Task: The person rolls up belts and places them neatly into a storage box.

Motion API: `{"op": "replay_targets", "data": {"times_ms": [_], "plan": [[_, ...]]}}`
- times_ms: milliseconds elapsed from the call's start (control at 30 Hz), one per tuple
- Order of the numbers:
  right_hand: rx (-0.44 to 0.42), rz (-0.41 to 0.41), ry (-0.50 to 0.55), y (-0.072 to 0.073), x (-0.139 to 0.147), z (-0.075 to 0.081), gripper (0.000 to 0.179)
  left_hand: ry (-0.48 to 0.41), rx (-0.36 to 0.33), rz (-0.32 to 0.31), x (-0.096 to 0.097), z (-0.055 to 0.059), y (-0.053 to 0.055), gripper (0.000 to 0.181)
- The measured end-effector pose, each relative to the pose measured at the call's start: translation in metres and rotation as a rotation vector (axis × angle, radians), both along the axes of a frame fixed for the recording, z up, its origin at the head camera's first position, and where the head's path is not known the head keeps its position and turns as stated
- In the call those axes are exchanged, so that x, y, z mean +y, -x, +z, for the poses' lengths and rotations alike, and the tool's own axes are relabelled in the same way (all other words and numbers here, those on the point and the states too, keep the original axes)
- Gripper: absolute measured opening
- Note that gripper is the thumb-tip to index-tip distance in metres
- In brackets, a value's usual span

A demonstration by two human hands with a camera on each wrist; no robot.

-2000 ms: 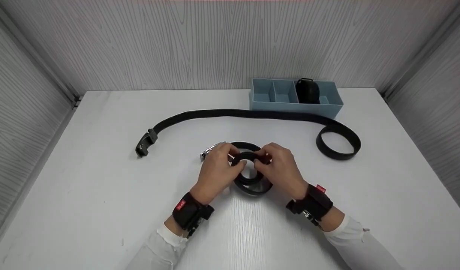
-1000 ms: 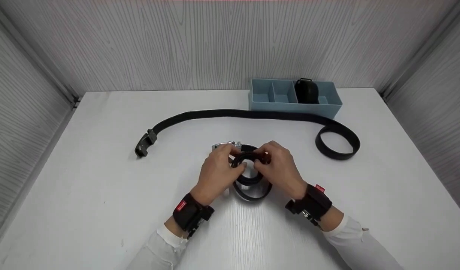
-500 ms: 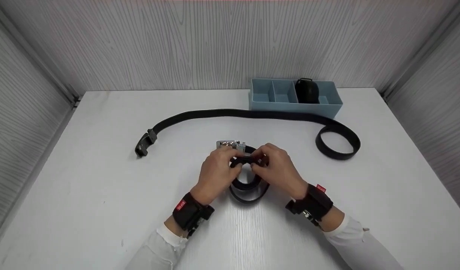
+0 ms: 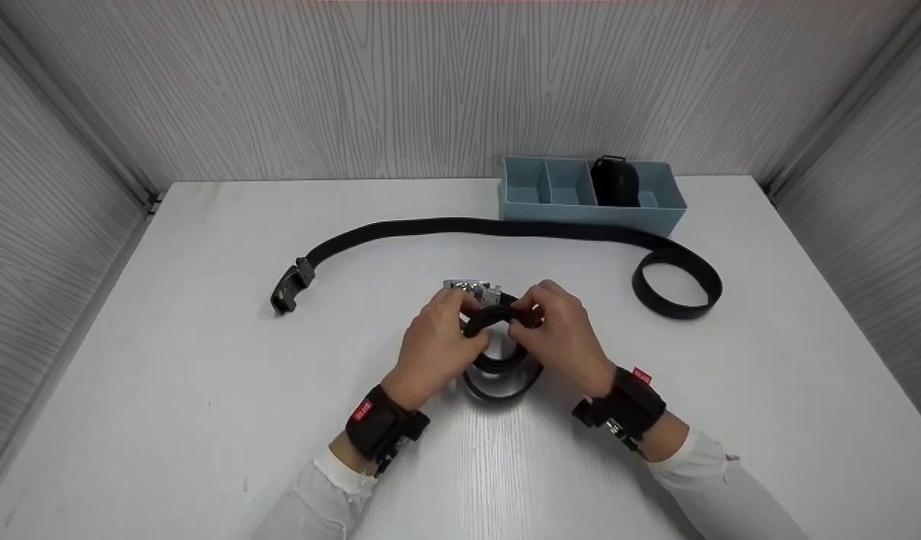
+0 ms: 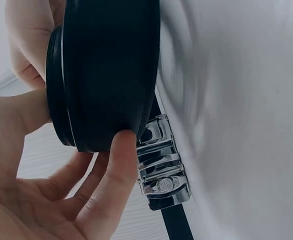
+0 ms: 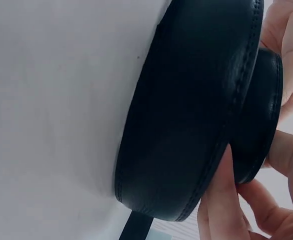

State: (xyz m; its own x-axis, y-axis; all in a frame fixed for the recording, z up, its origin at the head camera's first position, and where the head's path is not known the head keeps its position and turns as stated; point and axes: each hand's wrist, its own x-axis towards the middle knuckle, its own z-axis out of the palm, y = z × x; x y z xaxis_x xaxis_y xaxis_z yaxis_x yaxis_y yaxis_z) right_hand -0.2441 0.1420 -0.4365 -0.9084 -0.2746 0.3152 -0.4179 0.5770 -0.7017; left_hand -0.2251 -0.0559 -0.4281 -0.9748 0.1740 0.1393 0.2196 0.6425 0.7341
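Observation:
Between both hands is a black leather belt (image 4: 498, 365), wound into a small inner coil with a looser outer loop around it. My left hand (image 4: 439, 337) pinches the coil's left side between thumb and fingers. On the opposite side my right hand (image 4: 562, 335) pinches it the same way. The belt's silver buckle (image 5: 161, 162) lies just beyond my left fingertips, partly covered by them in the head view. Stitching runs along the edge of the outer loop (image 6: 186, 110) in the right wrist view.
Behind the hands a second black belt (image 4: 460, 226) stretches across the white table (image 4: 205, 390), its dark buckle (image 4: 292, 286) at left and a loop at right. A blue divided box (image 4: 592, 214) at the back holds a black rounded case (image 4: 616, 182).
The silver buckle has shifted right and slightly back, turning with the belt around the coil. Both hands stay in nearly the same place, still pinching the inner coil. The second belt is unmoved.

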Motion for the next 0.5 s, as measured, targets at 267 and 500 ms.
{"op": "replay_targets", "data": {"times_ms": [267, 500], "plan": [[-0.08, 0.046, -0.017, 0.0012, 0.0003, 0.0016, 0.017, 0.025, 0.07, -0.025, -0.0013, -0.0015, 0.0, 0.026], [-0.107, 0.082, -0.036, 0.0004, 0.0014, 0.0024, 0.018, 0.065, 0.12, -0.056, -0.0006, -0.0006, -0.0018, 0.023]]}}
